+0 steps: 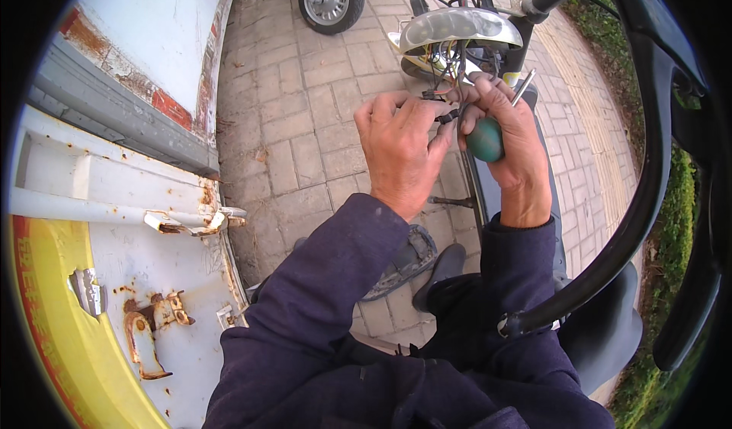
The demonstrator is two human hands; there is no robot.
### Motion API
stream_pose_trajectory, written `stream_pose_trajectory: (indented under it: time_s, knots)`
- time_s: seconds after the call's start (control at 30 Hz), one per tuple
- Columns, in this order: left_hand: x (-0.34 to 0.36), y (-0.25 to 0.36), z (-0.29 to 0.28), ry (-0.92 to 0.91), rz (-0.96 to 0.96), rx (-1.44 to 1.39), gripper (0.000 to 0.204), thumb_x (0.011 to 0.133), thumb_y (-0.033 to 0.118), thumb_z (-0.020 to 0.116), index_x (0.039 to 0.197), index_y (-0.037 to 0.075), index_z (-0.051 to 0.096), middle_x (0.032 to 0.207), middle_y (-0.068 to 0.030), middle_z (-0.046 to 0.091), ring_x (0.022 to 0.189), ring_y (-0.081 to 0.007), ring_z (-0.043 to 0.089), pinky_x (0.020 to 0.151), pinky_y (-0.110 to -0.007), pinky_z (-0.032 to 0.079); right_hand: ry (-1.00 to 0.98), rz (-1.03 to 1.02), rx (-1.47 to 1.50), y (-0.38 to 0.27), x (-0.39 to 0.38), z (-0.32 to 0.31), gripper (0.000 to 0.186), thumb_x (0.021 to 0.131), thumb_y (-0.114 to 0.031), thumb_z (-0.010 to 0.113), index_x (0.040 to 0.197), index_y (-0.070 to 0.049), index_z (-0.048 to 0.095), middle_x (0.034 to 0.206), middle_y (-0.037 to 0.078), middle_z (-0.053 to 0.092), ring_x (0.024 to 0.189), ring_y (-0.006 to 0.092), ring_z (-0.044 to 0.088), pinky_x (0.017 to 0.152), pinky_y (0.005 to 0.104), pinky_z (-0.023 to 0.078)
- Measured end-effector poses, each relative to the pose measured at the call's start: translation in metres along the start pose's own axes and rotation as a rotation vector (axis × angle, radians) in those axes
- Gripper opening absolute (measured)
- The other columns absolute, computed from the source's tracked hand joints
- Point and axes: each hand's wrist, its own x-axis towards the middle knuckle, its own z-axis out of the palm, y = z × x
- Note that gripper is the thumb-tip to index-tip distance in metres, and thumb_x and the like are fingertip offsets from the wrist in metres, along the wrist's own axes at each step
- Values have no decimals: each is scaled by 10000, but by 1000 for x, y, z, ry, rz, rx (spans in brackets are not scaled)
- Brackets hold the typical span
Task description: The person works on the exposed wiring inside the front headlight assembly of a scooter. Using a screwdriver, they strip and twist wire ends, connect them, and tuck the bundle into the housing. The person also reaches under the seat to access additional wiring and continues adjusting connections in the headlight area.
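Note:
My left hand (402,145) is closed, with thumb and fingers pinching a small black wire connector (448,116). Close beside it, my right hand (512,128) is closed around a screwdriver with a rounded green handle (485,140); its metal shaft (524,88) pokes out past the hand on the far side. The right thumb and fingertips also touch the thin wires near the connector. These wires (450,59) hang in a loose bundle below a scooter's headlight housing (460,30). The right fingertips are partly hidden.
The scooter's black curved frame (653,147) arches along my right side. At left stands a rusty white metal panel (175,276) with a yellow band (57,292). A pink scooter's wheel (332,6) rests on the paving bricks (305,136). Green hedge (675,223) borders the right.

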Motion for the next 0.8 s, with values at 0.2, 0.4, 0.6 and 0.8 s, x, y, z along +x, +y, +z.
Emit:
stream_pose_trajectory:
  time_s: [0.2,0.4,0.6,0.8]
  knots:
    - [-1,-3,4,-30,17,-22,267,757,105,829,992,144,709,960,10,697,960,-219,622,912,-393,396,-74,56,-140,1,0,-5,152,940,-134,743,984,1,690,972,92,725,648,109,643,545,249,533]
    - [1,-5,5,-38,-16,-49,254,780,113,822,1003,132,700,973,6,702,913,-208,637,914,-391,399,-75,1,-66,2,2,-11,117,955,-124,714,979,-14,681,946,94,711,655,124,642,562,287,547]
    - [5,-8,1,-113,-27,-118,261,811,117,806,1049,94,702,992,-22,706,847,-193,654,896,-376,434,-65,3,-29,1,2,-15,123,991,-134,664,1009,-12,653,901,96,688,661,151,642,566,316,551]
    - [7,-6,-1,-165,-51,-260,260,841,89,782,1081,43,694,1002,-84,698,850,-227,666,821,-368,508,-82,1,21,2,3,-21,136,988,-120,664,1041,6,657,974,90,685,683,128,650,577,314,565]
